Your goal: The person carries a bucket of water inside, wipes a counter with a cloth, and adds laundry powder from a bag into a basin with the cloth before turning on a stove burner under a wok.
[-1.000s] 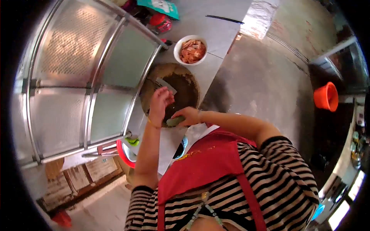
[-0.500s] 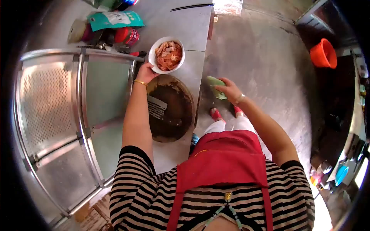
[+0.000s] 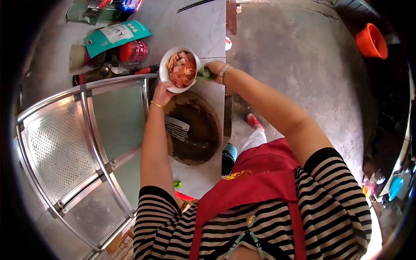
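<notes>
My left hand (image 3: 163, 93) grips the near rim of a white bowl (image 3: 163, 69) holding sliced raw meat (image 3: 182, 69). At the bowl's right side, my right hand (image 3: 215, 71) is closed around a crumpled, green, cloth-like item (image 3: 204, 74). Its far end reaches the bowl's edge, and the fingers are partly hidden. Below the bowl is a round, dark chopping block (image 3: 197, 149) with a cleaver (image 3: 177, 128) lying flat on it, holes along its blade.
A teal pouch (image 3: 115, 35) and a red-lidded jar (image 3: 133, 51) stand at the back left. Black chopsticks (image 3: 195, 5) lie on the grey counter (image 3: 182, 26). A metal-framed rack (image 3: 117, 108) borders the left. An orange bucket (image 3: 371, 41) is far right.
My right hand has swung from over the floor, up and left to the bowl's side, with the green item. The bowl stays in my left hand. The view has shifted slightly.
</notes>
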The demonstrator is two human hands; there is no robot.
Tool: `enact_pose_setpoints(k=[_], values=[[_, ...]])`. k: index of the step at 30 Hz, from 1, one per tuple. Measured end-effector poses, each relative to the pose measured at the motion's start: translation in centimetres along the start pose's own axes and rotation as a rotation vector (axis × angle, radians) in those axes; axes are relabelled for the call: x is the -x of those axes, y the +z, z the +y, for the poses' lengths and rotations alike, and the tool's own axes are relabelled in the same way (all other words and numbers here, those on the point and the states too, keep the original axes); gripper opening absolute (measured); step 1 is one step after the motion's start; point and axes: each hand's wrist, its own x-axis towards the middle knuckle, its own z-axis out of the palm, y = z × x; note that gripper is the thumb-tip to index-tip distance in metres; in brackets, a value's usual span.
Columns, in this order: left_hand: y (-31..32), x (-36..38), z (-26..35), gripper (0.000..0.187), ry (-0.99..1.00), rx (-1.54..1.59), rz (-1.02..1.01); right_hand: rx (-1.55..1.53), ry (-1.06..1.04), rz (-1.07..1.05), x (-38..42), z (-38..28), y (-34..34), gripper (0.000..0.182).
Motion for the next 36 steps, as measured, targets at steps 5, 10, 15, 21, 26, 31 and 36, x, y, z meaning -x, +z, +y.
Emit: enact_pose_setpoints(k=[5,10,15,21,26,31,36], values=[[-0.1,-0.7,-0.4,0.064,0.040,0.093,-0.011,-0.162,-0.382,-0.051,0.6,-6.2,-4.2,0.021],[0.5,-0.4,-0.8,0.060,-0.013,0.184,0.063,0.111,-0.417,-0.057,5.9,-5.0,-7.7,0.031],[3.4,2.5,-0.6,0.057,-0.042,0.262,0.039,0.037,-0.504,-0.062,10.4,-1.8,-8.4,0.044],[8.0,7.4,-0.1,0.038,0.024,0.263,0.042,0.272,-0.874,0.093,16.5,1.2,-6.4,0.047],[9.6,11.0,-0.4,0.031,0.054,0.466,-0.250,0.267,-0.994,0.093,21.6,1.6,-4.2,0.049],[11.1,14.0,-1.2,0.041,0.090,0.513,-0.479,0.470,-1.247,0.153,24.1,1.3,-2.1,0.047],[15.5,16.4,-1.7,0.056,0.188,0.279,-0.028,0.408,-1.166,0.089,23.4,-0.5,-2.3,0.039]])
